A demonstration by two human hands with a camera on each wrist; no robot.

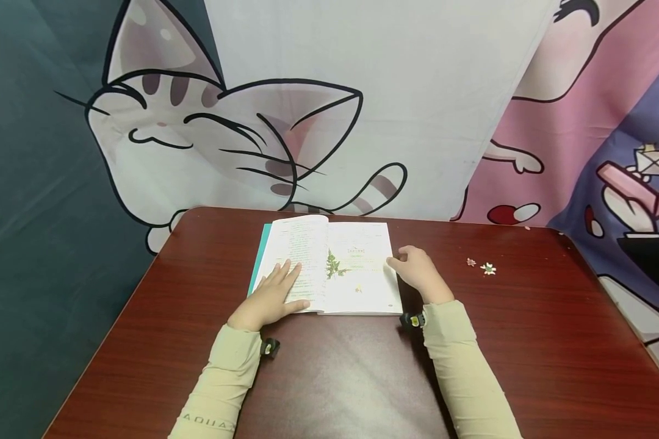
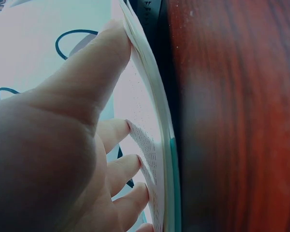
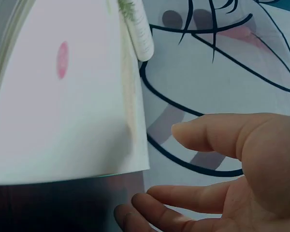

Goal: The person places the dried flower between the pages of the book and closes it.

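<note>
An open book [image 1: 370, 299] with a teal cover edge lies on the table. My left hand [image 1: 269, 299] rests on its left page with the fingers spread. In the left wrist view the thumb and fingertips press on the curved page [image 2: 140, 96]. My right hand [image 1: 420, 274] is beside the right page's outer edge. The right wrist view has its thumb [image 3: 203, 133] and fingers apart, with nothing between them, close to the page edge. A green fern-like sprig [image 1: 334, 264] and a tiny yellowish shape [image 1: 358, 289] show on the right page.
Two small flower-like pieces, one pinkish [image 1: 470, 262] and one white [image 1: 488, 269], lie on the brown table [image 1: 329, 378] to the right of the book. Behind the table's far edge hangs a cloth [image 1: 428, 110] with cartoon drawings.
</note>
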